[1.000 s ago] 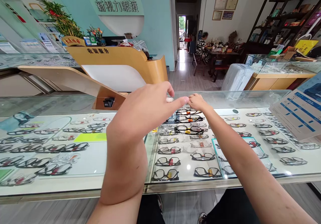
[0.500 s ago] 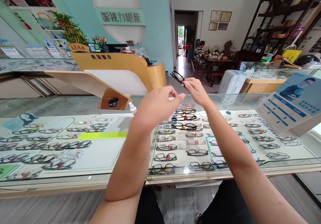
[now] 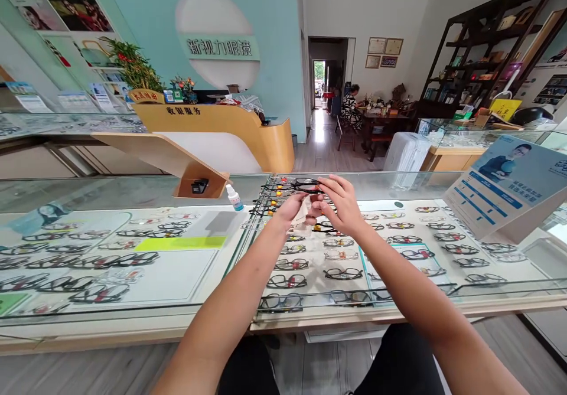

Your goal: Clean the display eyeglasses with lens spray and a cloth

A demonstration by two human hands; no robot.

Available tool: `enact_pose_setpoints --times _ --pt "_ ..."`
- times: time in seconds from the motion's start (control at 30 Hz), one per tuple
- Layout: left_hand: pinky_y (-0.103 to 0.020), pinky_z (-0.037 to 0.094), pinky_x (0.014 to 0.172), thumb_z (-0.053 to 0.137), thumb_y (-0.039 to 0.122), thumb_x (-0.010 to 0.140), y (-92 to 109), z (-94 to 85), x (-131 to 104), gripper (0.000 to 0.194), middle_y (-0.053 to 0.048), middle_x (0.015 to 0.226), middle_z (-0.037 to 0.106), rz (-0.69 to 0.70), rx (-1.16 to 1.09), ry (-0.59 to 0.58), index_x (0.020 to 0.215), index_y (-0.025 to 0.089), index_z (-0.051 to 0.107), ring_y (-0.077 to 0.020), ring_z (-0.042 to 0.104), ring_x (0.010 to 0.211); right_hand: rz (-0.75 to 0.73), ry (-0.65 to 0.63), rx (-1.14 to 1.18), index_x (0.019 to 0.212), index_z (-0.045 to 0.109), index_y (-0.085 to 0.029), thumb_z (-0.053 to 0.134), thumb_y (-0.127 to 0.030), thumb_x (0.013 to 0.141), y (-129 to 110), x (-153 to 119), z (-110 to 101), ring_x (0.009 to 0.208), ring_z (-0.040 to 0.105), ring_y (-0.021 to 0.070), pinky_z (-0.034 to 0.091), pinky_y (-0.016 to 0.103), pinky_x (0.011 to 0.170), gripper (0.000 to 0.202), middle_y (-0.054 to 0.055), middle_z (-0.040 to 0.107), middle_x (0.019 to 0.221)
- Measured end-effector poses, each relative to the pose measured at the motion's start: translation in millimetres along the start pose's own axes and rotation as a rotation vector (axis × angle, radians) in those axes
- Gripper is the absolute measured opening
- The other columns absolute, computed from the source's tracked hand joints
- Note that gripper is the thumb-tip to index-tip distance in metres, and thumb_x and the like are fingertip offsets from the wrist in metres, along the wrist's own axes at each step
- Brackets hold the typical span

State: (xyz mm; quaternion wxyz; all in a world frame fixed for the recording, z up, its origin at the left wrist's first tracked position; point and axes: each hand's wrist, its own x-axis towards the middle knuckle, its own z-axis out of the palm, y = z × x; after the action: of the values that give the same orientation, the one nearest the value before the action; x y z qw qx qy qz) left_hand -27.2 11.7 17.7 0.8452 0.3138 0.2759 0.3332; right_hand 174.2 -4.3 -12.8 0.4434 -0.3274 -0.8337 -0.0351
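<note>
Above the glass counter, my right hand (image 3: 343, 206) grips a dark-framed pair of eyeglasses (image 3: 306, 181) by its right side, fingers bent over the frame. Close beside it, my left hand (image 3: 290, 209) is closed on a pale cloth (image 3: 303, 213), its fingertips just under the eyeglasses. Whether the cloth touches a lens I cannot tell. Several more frames stand in a row on the glass just left of and behind my hands. A small spray bottle (image 3: 234, 198) with a white top and blue liquid stands left of them.
Rows of eyeglasses (image 3: 287, 264) lie inside the glass display counter (image 3: 212, 311). A wooden slanted stand (image 3: 201, 173) is at the left, a blue and white sign (image 3: 502, 188) at the right. Further back are a curved reception desk (image 3: 274, 138), a wrapped suitcase (image 3: 405, 154) and a seated person (image 3: 351, 108).
My left hand has dropped and turned, bringing the cloth to the eyeglasses. My right hand has lowered them, and they now lie nearly level. The view has tilted up slightly.
</note>
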Motion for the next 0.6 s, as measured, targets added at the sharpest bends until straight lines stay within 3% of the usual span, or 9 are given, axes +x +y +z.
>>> enact_pose_setpoints --times 0.13,0.23,0.3,0.37,0.43,0.5,0.6 --pt "-0.019 0.024 0.040 0.068 0.041 0.100 -4 -2.9 1 0.030 0.006 0.061 0.038 0.087 0.137 0.029 0.084 0.019 0.057 -0.0082 0.030 0.046 -0.034 -0.020 -0.008 0.153 0.064 -0.024 0.048 -0.041 0.111 1 0 1 0.162 0.041 0.0359 0.031 0.062 0.134 0.048 0.011 0.062 0.167" --pt "-0.023 0.035 0.047 0.075 0.057 0.096 -8 -2.0 3 0.042 0.004 0.064 0.044 0.210 0.349 0.168 0.082 0.021 0.057 -0.0102 0.035 0.053 0.027 0.028 0.020 0.147 0.068 -0.028 0.049 -0.043 0.110 -1 -3 3 0.165 0.035 0.0363 0.029 0.064 0.134 0.045 0.009 0.054 0.173" --pt "-0.026 0.042 0.056 0.084 0.066 0.086 -11 -2.9 5 0.052 0.002 0.071 0.053 0.331 0.444 0.188 0.084 0.021 0.058 -0.0122 0.045 0.062 0.121 0.118 0.087 0.139 0.073 -0.029 0.048 -0.046 0.110 -3 -4 7 0.163 0.037 0.0367 0.031 0.064 0.133 0.042 0.009 0.052 0.173" --pt "-0.027 0.045 0.066 0.089 0.070 0.077 -11 -6.3 7 0.059 0.000 0.079 0.060 0.459 0.543 0.160 0.088 0.020 0.061 -0.0146 0.051 0.073 0.254 0.204 0.226 0.125 0.079 -0.029 0.048 -0.050 0.109 -3 -3 12 0.151 0.048 0.0359 0.035 0.062 0.129 0.040 0.011 0.062 0.159" --pt "-0.028 0.045 0.073 0.087 0.073 0.078 -10 -11.6 8 0.061 0.000 0.082 0.061 0.568 0.713 0.157 0.087 0.019 0.062 -0.0163 0.051 0.078 0.437 0.231 0.488 0.106 0.082 -0.028 0.056 -0.055 0.105 1 0 17 0.132 0.059 0.0326 0.042 0.055 0.122 0.038 0.011 0.071 0.133" --pt "-0.029 0.044 0.078 0.080 0.073 0.085 -8 -17.6 9 0.056 0.000 0.082 0.060 0.617 0.889 0.163 0.085 0.020 0.062 -0.0172 0.051 0.081 0.656 0.193 0.830 0.093 0.081 -0.027 0.072 -0.060 0.095 7 3 20 0.113 0.063 0.0282 0.049 0.047 0.109 0.035 0.008 0.071 0.109" --pt "-0.030 0.045 0.086 0.074 0.067 0.092 -7 -23.7 10 0.048 -0.001 0.087 0.063 0.620 1.058 0.148 0.085 0.020 0.065 -0.0196 0.055 0.088 0.864 0.098 1.151 0.088 0.077 -0.025 0.087 -0.064 0.078 14 6 23 0.092 0.063 0.0223 0.052 0.037 0.086 0.041 0.003 0.071 0.093"
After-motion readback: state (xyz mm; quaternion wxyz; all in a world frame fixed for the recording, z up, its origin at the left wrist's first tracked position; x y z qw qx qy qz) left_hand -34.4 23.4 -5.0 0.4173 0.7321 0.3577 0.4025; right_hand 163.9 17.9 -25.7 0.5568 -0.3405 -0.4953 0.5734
